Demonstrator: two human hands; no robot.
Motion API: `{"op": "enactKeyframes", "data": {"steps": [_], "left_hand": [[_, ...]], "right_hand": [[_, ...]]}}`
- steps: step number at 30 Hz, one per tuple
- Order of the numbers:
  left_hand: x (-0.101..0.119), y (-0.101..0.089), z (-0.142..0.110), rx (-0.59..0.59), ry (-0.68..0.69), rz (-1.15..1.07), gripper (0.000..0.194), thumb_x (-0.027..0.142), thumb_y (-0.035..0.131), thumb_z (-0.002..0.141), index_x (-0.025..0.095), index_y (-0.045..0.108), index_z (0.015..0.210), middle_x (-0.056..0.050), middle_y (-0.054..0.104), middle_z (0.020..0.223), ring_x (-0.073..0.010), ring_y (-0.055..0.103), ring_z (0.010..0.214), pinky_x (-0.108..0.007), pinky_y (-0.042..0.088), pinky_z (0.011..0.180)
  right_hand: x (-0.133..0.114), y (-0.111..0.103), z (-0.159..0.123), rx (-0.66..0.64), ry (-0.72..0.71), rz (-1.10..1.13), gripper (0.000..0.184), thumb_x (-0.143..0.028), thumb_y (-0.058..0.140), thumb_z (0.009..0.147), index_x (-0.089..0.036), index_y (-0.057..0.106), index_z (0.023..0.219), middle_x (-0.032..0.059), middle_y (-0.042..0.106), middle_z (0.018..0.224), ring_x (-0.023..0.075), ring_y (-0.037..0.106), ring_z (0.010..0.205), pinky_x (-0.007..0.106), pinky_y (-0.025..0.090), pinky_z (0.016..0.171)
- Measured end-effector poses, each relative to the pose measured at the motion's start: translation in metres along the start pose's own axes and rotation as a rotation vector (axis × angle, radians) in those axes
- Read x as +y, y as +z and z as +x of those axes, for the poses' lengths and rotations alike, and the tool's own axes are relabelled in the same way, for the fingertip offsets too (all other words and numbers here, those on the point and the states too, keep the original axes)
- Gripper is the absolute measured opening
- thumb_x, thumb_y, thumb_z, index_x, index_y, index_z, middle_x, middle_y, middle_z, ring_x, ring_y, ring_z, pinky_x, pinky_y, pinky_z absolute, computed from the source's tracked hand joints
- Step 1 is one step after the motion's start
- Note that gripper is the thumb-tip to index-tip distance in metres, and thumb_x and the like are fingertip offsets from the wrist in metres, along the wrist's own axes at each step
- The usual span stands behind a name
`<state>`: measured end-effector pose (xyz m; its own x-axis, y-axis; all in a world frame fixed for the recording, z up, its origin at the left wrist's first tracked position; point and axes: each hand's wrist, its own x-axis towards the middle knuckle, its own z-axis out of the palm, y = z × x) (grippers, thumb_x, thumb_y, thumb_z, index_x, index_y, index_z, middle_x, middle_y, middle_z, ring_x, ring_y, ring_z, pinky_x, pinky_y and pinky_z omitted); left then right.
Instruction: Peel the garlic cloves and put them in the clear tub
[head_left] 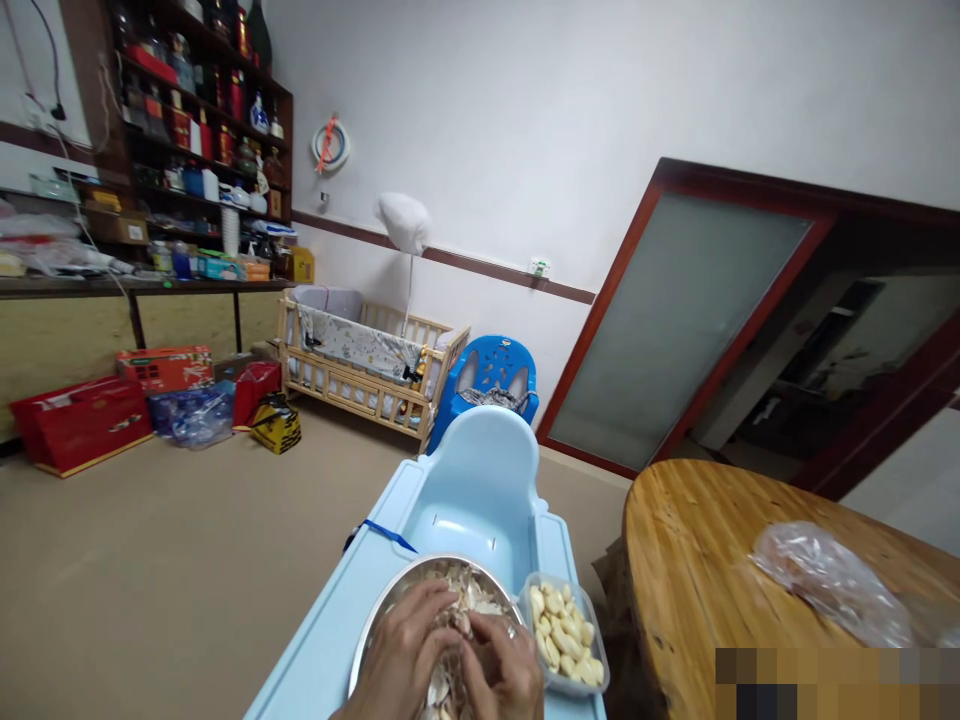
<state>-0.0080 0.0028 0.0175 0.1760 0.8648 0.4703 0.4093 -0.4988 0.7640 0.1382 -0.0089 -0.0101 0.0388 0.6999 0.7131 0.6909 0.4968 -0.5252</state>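
My left hand (pixel 409 645) and my right hand (pixel 506 672) are close together over a round metal bowl (pixel 365 640). Between their fingertips is a small garlic clove (pixel 462 624), partly covered by the fingers, and both hands are closed on it. Papery garlic skins (pixel 476 590) fill the bowl around and below my hands. To the right of the bowl stands a clear plastic container (pixel 599 640) full of peeled garlic cloves (pixel 561 628). Bowl and container both rest on the tray of a light-blue child's high chair (pixel 487 450).
A wooden table (pixel 697 570) with a crumpled plastic bag (pixel 832 580) is at my right. Ahead are a blue child's chair (pixel 495 365) and a wooden crib (pixel 360 385). Red gift bags (pixel 82 425) sit on the floor at left, below a cluttered counter (pixel 75 290).
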Motion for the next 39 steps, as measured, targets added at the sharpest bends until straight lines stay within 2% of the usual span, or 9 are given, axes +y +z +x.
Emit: {"op": "enactKeyframes", "data": {"steps": [5, 10, 13, 15, 18, 23, 29, 35, 39], "left_hand": [[0.003, 0.0, -0.002, -0.083, 0.039, -0.003, 0.034, 0.003, 0.05, 0.075, 0.018, 0.068, 0.099, -0.011, 0.07, 0.097, -0.0225, 0.065, 0.091, -0.031, 0.053, 0.079], [0.001, 0.003, 0.0, -0.057, -0.022, -0.048, 0.028, 0.008, 0.051, 0.077, 0.018, 0.071, 0.095, -0.01, 0.073, 0.091, -0.0227, 0.067, 0.084, -0.03, 0.054, 0.075], [-0.001, 0.004, 0.002, -0.034, -0.065, -0.118, 0.024, 0.016, 0.05, 0.081, 0.018, 0.073, 0.089, -0.009, 0.073, 0.085, -0.0218, 0.067, 0.08, -0.029, 0.053, 0.073], [0.0, 0.003, 0.003, -0.034, -0.105, -0.17, 0.024, 0.018, 0.05, 0.081, 0.019, 0.074, 0.085, -0.007, 0.074, 0.082, -0.021, 0.067, 0.078, -0.028, 0.052, 0.072], [0.003, 0.0, 0.005, -0.066, -0.161, -0.238, 0.024, 0.018, 0.051, 0.079, 0.02, 0.075, 0.08, -0.006, 0.074, 0.079, -0.0207, 0.066, 0.077, -0.027, 0.051, 0.07], [0.005, 0.0, 0.008, -0.129, -0.229, -0.343, 0.024, 0.019, 0.052, 0.077, 0.018, 0.074, 0.067, -0.003, 0.072, 0.064, -0.0188, 0.064, 0.064, -0.024, 0.047, 0.061], [0.006, 0.004, 0.01, -0.127, -0.207, -0.317, 0.028, 0.018, 0.052, 0.076, 0.017, 0.069, 0.054, -0.001, 0.066, 0.055, -0.0173, 0.06, 0.058, -0.023, 0.04, 0.057], [0.003, 0.005, 0.01, -0.069, -0.285, -0.319, 0.029, 0.024, 0.056, 0.076, 0.017, 0.067, 0.051, -0.001, 0.064, 0.055, -0.017, 0.057, 0.059, -0.023, 0.04, 0.059], [0.0, 0.005, 0.012, -0.04, -0.354, -0.367, 0.029, 0.034, 0.053, 0.078, 0.015, 0.067, 0.062, 0.001, 0.059, 0.052, -0.0149, 0.053, 0.052, -0.022, 0.039, 0.051]], "right_hand": [[0.001, 0.001, 0.001, -0.032, -0.172, -0.054, 0.018, -0.031, 0.046, 0.087, -0.024, 0.061, 0.094, 0.0053, 0.073, 0.082, 0.024, 0.065, 0.071, 0.042, 0.042, 0.071], [0.003, 0.005, -0.001, -0.044, -0.258, -0.102, 0.023, -0.024, 0.043, 0.087, -0.025, 0.061, 0.074, 0.0031, 0.072, 0.077, 0.0219, 0.065, 0.067, 0.041, 0.04, 0.07], [0.001, 0.004, 0.0, -0.05, -0.239, -0.057, 0.019, -0.024, 0.041, 0.089, -0.024, 0.059, 0.083, 0.0019, 0.071, 0.074, 0.0206, 0.064, 0.066, 0.04, 0.04, 0.071], [-0.001, 0.003, 0.002, -0.07, -0.205, -0.024, 0.019, -0.03, 0.041, 0.09, -0.024, 0.057, 0.085, 0.0017, 0.069, 0.071, 0.0202, 0.063, 0.063, 0.039, 0.04, 0.071], [-0.004, 0.001, 0.005, -0.106, -0.162, -0.011, 0.025, -0.041, 0.04, 0.089, -0.024, 0.057, 0.08, 0.0005, 0.064, 0.064, 0.0193, 0.058, 0.058, 0.035, 0.042, 0.065], [-0.002, 0.0, 0.004, -0.145, -0.098, -0.018, 0.03, -0.046, 0.046, 0.085, -0.023, 0.056, 0.069, -0.0009, 0.059, 0.056, 0.0173, 0.054, 0.054, 0.028, 0.042, 0.054], [0.003, 0.004, 0.0, -0.157, -0.069, -0.005, 0.033, -0.048, 0.046, 0.085, -0.023, 0.05, 0.063, -0.003, 0.054, 0.052, 0.0145, 0.053, 0.047, 0.025, 0.042, 0.046], [-0.001, 0.007, -0.001, -0.073, -0.113, -0.019, 0.029, -0.046, 0.047, 0.084, -0.023, 0.053, 0.066, -0.0045, 0.049, 0.048, 0.0126, 0.046, 0.038, 0.024, 0.037, 0.039], [-0.003, 0.011, -0.001, -0.07, -0.086, 0.02, 0.03, -0.043, 0.045, 0.086, -0.024, 0.048, 0.062, -0.0044, 0.05, 0.048, 0.0115, 0.045, 0.035, 0.023, 0.035, 0.036]]}}
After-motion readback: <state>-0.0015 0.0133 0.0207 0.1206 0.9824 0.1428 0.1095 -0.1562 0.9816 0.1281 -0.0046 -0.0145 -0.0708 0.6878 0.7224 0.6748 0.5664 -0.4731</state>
